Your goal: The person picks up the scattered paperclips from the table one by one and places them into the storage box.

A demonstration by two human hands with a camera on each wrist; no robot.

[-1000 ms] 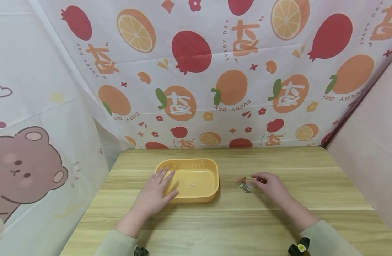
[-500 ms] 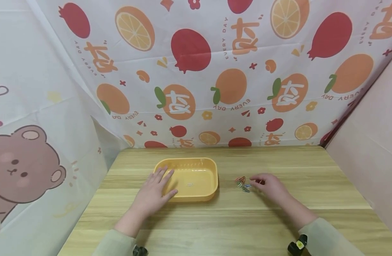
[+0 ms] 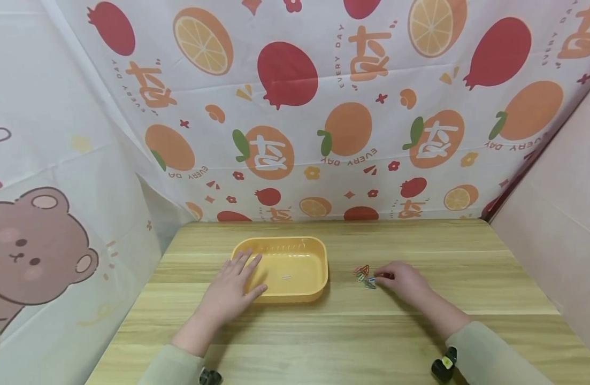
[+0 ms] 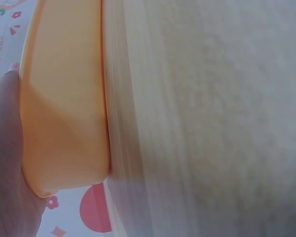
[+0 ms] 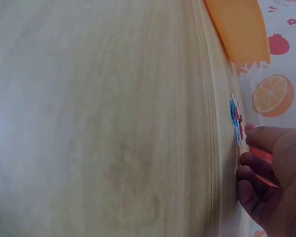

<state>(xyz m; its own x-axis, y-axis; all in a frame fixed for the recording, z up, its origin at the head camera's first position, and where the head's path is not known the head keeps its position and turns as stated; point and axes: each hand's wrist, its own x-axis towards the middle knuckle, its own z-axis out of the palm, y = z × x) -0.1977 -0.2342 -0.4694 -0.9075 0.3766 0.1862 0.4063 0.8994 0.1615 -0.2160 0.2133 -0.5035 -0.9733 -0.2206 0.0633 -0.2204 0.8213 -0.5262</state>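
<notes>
A: From where does the head view look?

B: From above the near edge of the table [image 3: 352, 331], facing forward and down; it takes in the whole top, both hands and the printed cloth [image 3: 295, 107] behind.

A: And the left wrist view?

B: Very near and low at the left hand [image 4: 5, 168], turned on its side, so the table [image 4: 212, 118] stands upright beside the outer wall of the yellow tray [image 4: 64, 108].

A: The right wrist view?

B: Equally low and sideways, skimming the table [image 5: 103, 118] toward the right hand [image 5: 271, 182] and the paper clips [image 5: 235, 121].

A: What do views share?

B: All three show the tray [image 3: 314, 267] [image 5: 239, 27]; head and right wrist share the paper clips [image 3: 364, 276].
</notes>
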